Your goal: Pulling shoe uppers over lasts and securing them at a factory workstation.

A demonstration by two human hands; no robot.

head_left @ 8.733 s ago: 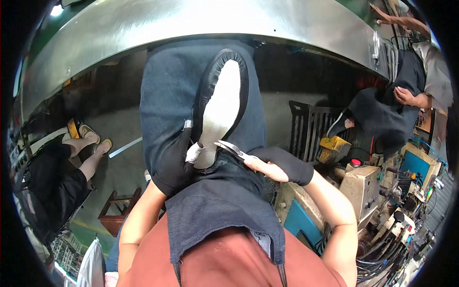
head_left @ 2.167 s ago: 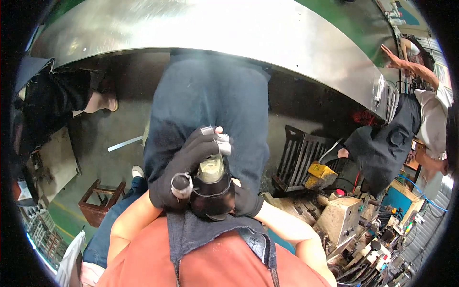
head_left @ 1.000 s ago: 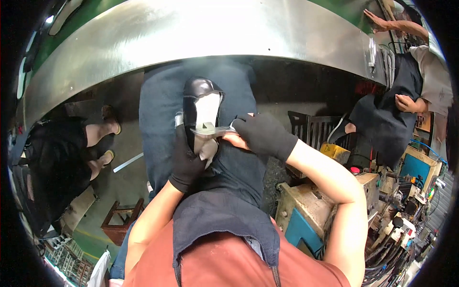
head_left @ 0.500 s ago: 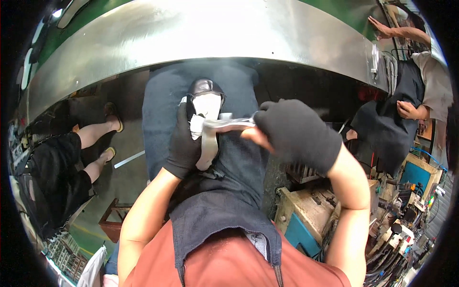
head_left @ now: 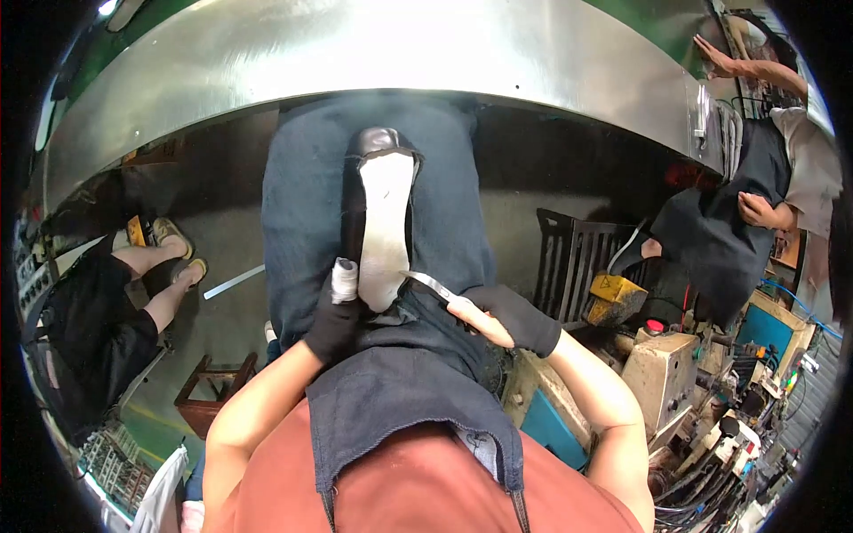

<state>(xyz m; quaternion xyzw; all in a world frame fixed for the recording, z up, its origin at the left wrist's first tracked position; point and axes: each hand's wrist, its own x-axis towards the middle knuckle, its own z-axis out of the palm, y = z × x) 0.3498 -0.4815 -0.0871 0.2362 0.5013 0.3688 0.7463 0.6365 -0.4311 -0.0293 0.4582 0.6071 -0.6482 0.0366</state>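
Note:
A black shoe upper with its pale insole side facing up (head_left: 387, 204) lies along my lap, its shiny black toe pointing away from me. My left hand (head_left: 335, 306), in a black glove with white tape round the thumb, is closed on the shoe's left side near the heel. In my right hand (head_left: 511, 322), gloved in black with bare fingertips, is a curved metal hand tool (head_left: 430, 283). The tool's tip reaches the right edge of the heel. Its exact kind is unclear, and my fingers cover its handle.
A metal-edged table (head_left: 355, 67) spans the far side. At right are a dark plastic crate (head_left: 569, 253), a yellow box (head_left: 616, 299) and worn machinery (head_left: 662, 377). A small wooden stool (head_left: 209, 391) stands at left. Other people (head_left: 764, 186) are on both sides.
My right hand and the tool have come down toward me, from the middle of the shoe to its heel. My left hand has slid nearer, also to the heel, uncovering more insole.

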